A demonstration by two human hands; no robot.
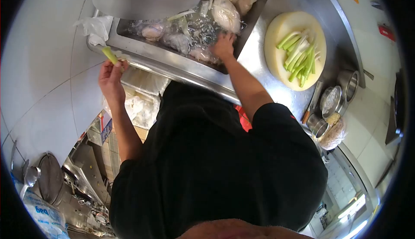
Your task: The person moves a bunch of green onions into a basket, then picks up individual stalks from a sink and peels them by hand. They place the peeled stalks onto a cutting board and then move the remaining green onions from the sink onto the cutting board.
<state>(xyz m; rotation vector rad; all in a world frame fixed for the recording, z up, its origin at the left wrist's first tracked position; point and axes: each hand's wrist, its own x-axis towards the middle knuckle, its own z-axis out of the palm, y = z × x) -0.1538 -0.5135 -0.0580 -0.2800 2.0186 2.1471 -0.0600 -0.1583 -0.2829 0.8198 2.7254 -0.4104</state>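
Observation:
My left hand [113, 75], raised beside the sink's left front corner, pinches a pale green vegetable stalk [110, 55] between thumb and fingers. My right hand [224, 45] reaches down into the water of the metal sink [242, 44]. Its fingers look apart, though the water partly hides the tips. Just beyond them lies a pale piece of poultry in clear plastic [226, 14]. More plastic-wrapped pieces [176, 42] lie in the water left of the hand. Cut green-and-white stalks [299, 57] rest in a pile on a round cutting board [276, 72] to the right.
A knife [312, 103] lies near the counter's right edge, beside metal bowls [347, 83] and a bagged bundle [333, 135]. A crumpled plastic bag [97, 28] hangs at the sink's left corner. A grey blur covers part of the sink's far side. Below the sink's rim are bagged items [140, 109].

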